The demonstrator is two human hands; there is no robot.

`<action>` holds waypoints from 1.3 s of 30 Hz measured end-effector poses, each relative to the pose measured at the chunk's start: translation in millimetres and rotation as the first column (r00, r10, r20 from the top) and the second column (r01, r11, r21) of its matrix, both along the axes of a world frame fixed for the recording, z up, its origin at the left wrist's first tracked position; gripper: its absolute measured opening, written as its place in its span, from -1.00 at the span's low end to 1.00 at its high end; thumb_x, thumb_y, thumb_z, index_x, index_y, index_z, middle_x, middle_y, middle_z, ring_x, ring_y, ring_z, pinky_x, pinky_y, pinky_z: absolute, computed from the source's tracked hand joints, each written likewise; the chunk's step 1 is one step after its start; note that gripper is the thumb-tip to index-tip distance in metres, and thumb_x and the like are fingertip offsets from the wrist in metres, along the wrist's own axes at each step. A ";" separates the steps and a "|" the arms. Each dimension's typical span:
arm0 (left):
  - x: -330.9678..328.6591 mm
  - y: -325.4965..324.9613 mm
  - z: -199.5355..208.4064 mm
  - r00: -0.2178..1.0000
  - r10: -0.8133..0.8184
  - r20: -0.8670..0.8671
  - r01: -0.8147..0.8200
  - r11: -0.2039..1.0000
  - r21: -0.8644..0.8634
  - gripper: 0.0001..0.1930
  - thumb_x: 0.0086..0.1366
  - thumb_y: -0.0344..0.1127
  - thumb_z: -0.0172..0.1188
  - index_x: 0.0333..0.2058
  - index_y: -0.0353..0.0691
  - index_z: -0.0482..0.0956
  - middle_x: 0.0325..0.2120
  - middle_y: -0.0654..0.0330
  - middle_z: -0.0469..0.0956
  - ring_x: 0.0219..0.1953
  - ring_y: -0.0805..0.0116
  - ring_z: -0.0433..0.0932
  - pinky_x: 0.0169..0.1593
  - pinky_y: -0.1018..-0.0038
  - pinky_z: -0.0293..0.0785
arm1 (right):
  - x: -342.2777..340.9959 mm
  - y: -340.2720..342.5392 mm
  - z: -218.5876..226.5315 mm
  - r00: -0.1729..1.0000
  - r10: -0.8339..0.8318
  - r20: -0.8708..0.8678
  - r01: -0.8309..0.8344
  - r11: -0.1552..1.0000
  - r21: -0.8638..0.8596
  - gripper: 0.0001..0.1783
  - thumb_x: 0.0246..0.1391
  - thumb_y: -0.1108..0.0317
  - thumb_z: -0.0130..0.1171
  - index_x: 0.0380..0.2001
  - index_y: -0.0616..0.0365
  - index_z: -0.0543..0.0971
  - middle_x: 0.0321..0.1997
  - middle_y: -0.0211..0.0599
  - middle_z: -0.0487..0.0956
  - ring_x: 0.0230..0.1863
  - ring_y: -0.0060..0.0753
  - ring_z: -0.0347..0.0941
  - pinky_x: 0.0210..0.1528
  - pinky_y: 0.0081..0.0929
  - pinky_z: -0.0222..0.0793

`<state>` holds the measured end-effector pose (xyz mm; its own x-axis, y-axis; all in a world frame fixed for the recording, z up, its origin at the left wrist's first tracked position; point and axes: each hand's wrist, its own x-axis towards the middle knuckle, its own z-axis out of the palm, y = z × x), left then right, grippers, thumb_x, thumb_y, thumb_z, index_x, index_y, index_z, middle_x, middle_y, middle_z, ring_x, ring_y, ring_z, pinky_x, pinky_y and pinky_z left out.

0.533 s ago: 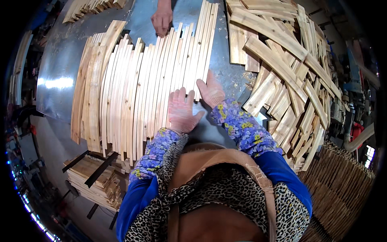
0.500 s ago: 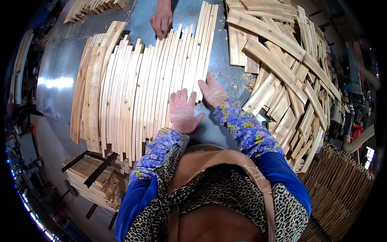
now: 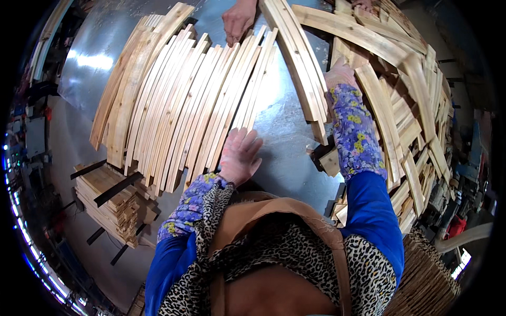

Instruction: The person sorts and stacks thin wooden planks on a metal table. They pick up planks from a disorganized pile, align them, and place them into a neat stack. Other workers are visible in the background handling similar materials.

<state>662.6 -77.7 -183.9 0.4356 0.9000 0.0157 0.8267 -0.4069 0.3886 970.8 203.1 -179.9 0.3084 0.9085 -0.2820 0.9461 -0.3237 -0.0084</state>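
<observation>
A row of light wooden strips (image 3: 174,100) stands side by side on the metal table (image 3: 279,158). At the near ends of its rightmost strips, my left hand (image 3: 240,157) is open, fingers spread, in a thin clear glove. A separate bundle of strips (image 3: 300,63) slants across the table to the right of the row. Between that bundle and the heap of loose boards (image 3: 387,105) is my gloved right hand (image 3: 340,75); its fingers are blurred and partly hidden, so their grip does not show. Another person's hand (image 3: 239,21) is at the row's far ends.
Wider boards (image 3: 118,100) stand at the row's left end. Below the table's left edge sits a stack of boards (image 3: 108,195) with dark bars. Part of another hand (image 3: 363,5) shows at the heap's far side. More stacked wood (image 3: 429,268) fills the lower right.
The rightmost strips have parted from the row and now slant beside the heap. My right hand has moved right and away from me. My left hand has come slightly nearer me.
</observation>
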 end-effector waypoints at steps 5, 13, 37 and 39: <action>38.4 3.5 2.2 0.880 0.079 0.469 -0.014 0.990 -0.140 -0.38 0.14 -0.33 0.52 0.18 -0.31 0.54 0.19 -0.05 0.58 0.17 -0.08 0.63 0.12 0.13 0.65 | 17.9 -31.5 16.0 0.992 -0.019 -0.124 0.011 0.998 -0.064 -0.24 0.28 0.15 0.16 0.48 0.21 0.33 0.37 0.17 0.58 0.48 0.22 0.43 0.46 0.10 0.40; 101.1 81.7 -40.5 0.447 0.740 0.502 -0.191 0.627 -0.755 0.13 0.34 0.16 0.42 0.58 -0.42 0.00 0.41 -0.43 0.35 0.38 -0.28 0.50 0.43 0.12 0.44 | -49.5 -181.7 -20.6 0.741 0.185 -0.645 -0.007 0.964 0.268 -0.40 0.35 0.29 0.10 0.42 0.17 0.42 0.06 0.29 0.73 0.13 0.28 0.71 0.28 0.09 0.58; -77.9 83.9 16.2 0.820 0.519 -0.242 -0.554 0.826 -0.106 -0.66 0.48 -0.02 0.19 0.08 -0.05 0.59 -0.02 0.09 0.67 0.04 0.02 0.69 0.06 0.06 0.63 | 44.4 -32.5 1.4 0.845 0.498 0.195 -0.531 0.827 0.186 0.02 0.10 0.07 0.45 0.60 -0.12 0.25 0.63 0.20 0.26 0.59 0.36 0.21 0.63 0.22 0.10; -87.2 60.4 10.0 0.835 0.547 -0.058 -0.549 0.835 -0.035 -0.69 0.46 -0.07 0.21 0.05 -0.07 0.63 -0.06 0.08 0.69 0.01 -0.01 0.70 0.04 0.06 0.63 | 75.8 12.6 -2.6 0.840 0.464 0.283 -0.475 0.879 -0.031 0.08 0.13 0.07 0.43 0.66 -0.34 0.13 0.68 -0.04 0.25 0.59 0.20 0.28 0.61 0.00 0.23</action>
